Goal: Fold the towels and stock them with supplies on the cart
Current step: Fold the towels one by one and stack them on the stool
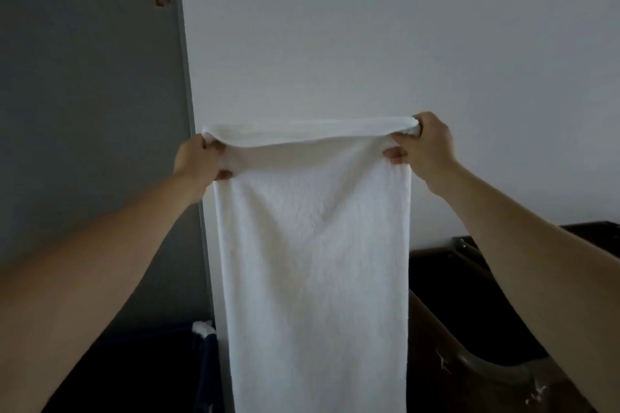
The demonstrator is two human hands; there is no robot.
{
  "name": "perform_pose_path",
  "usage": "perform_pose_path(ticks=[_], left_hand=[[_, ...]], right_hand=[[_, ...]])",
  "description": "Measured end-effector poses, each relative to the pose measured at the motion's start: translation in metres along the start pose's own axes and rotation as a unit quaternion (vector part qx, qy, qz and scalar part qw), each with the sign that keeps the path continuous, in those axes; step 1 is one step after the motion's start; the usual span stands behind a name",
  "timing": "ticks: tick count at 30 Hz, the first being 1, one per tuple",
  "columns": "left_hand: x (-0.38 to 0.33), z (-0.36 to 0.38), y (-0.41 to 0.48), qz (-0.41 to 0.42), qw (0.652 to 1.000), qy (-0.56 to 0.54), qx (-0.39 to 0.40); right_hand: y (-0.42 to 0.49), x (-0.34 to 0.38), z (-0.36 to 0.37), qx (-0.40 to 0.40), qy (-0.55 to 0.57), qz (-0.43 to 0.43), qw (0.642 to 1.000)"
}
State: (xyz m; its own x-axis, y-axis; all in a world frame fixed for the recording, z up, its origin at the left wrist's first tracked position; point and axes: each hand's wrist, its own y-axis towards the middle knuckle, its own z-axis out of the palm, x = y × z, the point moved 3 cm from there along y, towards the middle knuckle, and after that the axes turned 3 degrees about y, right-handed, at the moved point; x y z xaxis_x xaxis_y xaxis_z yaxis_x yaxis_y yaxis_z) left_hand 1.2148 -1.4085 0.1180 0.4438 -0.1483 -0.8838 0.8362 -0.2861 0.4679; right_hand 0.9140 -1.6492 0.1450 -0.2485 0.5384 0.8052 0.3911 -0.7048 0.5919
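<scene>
Bkgd: a plain white wall (369,27) is seen straight ahead, w/ a grey panel (84,111), poss. a door, at left. Dark furniture (469,295) w/ a curved rail is seen lower right, and a dark blue item (204,365) lower left. No cart can be made out for certain.

The white towel (312,261) is held up in the air in front of the wall, hanging lengthwise. Its bottom end is cut off by the frame edge. The top edge looks doubled over, so one fold is prob. done (a judgement, not certain).

The left hand (198,161) is closed on the top left corner, fingers curled round the cloth. The right hand (426,144) is clamped on the top right corner, cloth bunched in the fist. The top edge is stretched nearly taut btwn them, w/ a slight sag.

Handling (judged): terry cloth, so soft, limp, light, not slippery, not fragile. No shape is held unless the cloth is supported, so the corners are the places to be gripped, w/ edges matched & tension across the top. For the next fold, the hands would prob. be brought together, or the towel laid flat. Risk: layers slipping out of line, or the lower end dragging.
</scene>
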Motion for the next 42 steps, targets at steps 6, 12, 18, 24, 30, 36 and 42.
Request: perform_pose_path(ticks=[6,12,18,24,30,36,42], left_hand=[[-0.046,0.003,0.014,0.036,0.998,-0.008,-0.047],[-0.057,-0.017,-0.018,0.041,0.997,-0.054,-0.024],[-0.040,-0.051,-0.096,0.002,0.996,-0.066,0.053],[-0.017,-0.107,-0.223,-0.072,0.987,-0.020,0.142],[0.012,-0.148,-0.343,-0.184,0.927,0.087,0.316],[0.039,-0.153,-0.397,-0.248,0.853,0.147,0.434],[0.076,-0.143,-0.408,-0.306,0.783,0.154,0.519]], right_hand=[[0.035,0.005,0.002,-0.003,0.009,-0.045,0.999],[0.023,0.000,0.002,0.012,0.044,-0.068,0.997],[-0.045,-0.010,-0.031,0.035,-0.005,-0.041,0.999],[-0.164,-0.017,-0.064,0.072,-0.044,0.008,0.996],[-0.273,-0.038,-0.105,0.146,-0.123,0.099,0.977],[-0.321,-0.038,-0.131,0.250,-0.219,0.153,0.931],[-0.337,-0.060,-0.136,0.337,-0.280,0.190,0.879]])
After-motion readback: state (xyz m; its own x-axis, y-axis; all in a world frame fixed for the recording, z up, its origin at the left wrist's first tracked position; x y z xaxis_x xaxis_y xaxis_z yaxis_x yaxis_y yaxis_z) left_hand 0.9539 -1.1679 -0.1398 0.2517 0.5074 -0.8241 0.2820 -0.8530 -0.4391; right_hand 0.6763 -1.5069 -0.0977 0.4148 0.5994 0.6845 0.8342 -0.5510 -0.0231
